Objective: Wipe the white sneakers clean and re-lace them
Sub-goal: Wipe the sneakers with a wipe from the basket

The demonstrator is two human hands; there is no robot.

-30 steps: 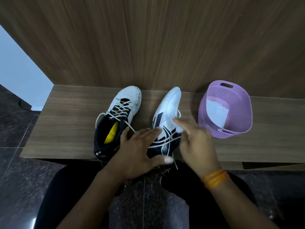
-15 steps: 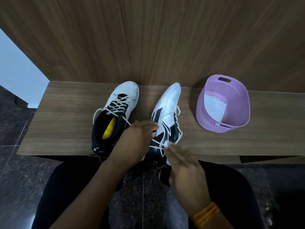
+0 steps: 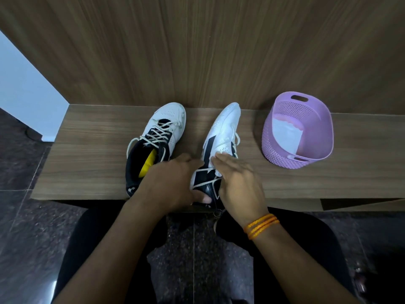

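Gripping the tilted sneaker (image 3: 223,130) at the heel with the left hand (image 3: 173,183) now, fingers curled over its far side, thumb (image 3: 205,199) hooked under the back edge. Quite a change from a second ago, with that same hand spread flat and straight-fingered across the collar.

Up with the right hand (image 3: 240,183) too: half a second back down by the bench's front edge with a fingertip on a lace, now laid over the middle of the upper, fingers (image 3: 225,160) stretched out and resting on the white panel beside the eyelets, nothing visibly pinched. Orange thread band (image 3: 260,226) on that wrist.

Tipped further onto its side than before, showing more of the dark stripes, one loose lace (image 3: 203,184) slanting across the dark heel section between the two hands. Lying on the bench (image 3: 87,163), heel at the front edge, toe towards the wood panel behind, between the laced sneaker (image 3: 166,123) and the purple basket (image 3: 320,148).

No change for the laced sneaker: upright just left of the gripping hand, yellow insole (image 3: 149,164) showing. Same for the basket, well apart to the right, white cloth (image 3: 285,137) inside.
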